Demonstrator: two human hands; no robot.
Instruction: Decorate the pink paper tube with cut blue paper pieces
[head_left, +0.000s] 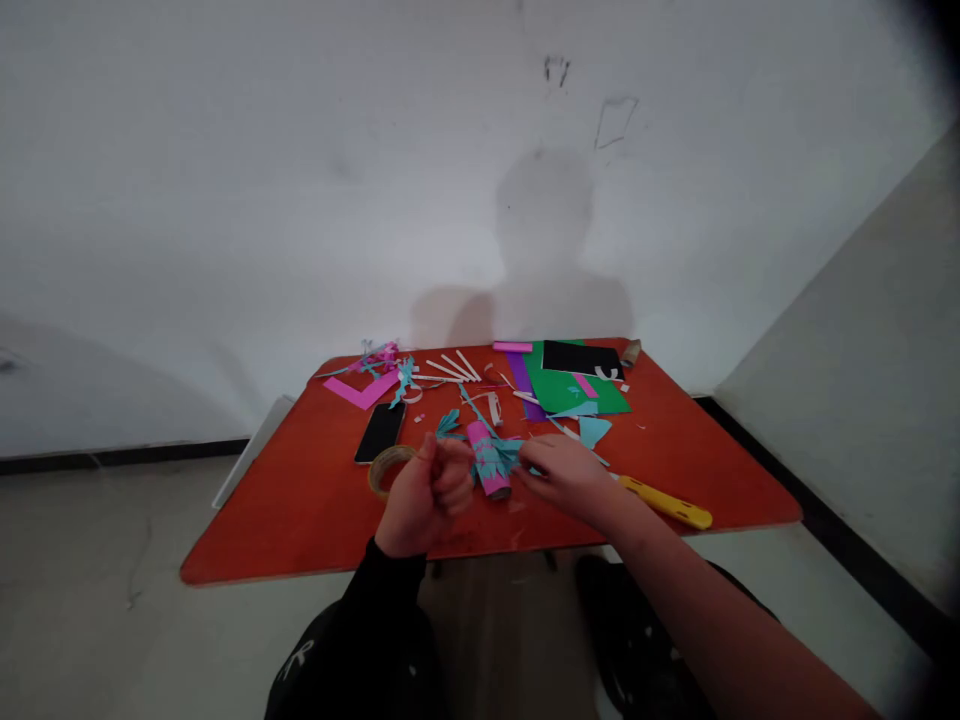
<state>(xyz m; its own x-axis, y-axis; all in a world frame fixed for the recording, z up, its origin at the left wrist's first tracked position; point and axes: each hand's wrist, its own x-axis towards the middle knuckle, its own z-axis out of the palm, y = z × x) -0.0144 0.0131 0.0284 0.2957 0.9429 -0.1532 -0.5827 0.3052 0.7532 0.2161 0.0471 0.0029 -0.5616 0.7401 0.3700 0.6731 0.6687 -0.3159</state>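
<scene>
Above the near edge of the table, my left hand (433, 488) is closed with the thumb on top; what its curled fingers hold is hidden. My right hand (561, 472) is pinched just to the right, its fingertips beside blue paper fringe (509, 450). Whatever sits in that pinch is too small to make out. Between and just beyond the hands lies a pink paper-covered tube (496, 487) wrapped with blue cut fringe, its open end towards me. A roll of tape (377, 476) is partly covered by my left hand.
The red table (300, 520) also bears a phone (381, 432), a yellow utility knife (667, 503), white sticks (448, 367), a green sheet (551, 385), a black sheet (574, 357), a pink paper strip (360, 396), a cardboard tube (631, 352) and blue scraps (594, 430). A wall (300, 200) stands behind.
</scene>
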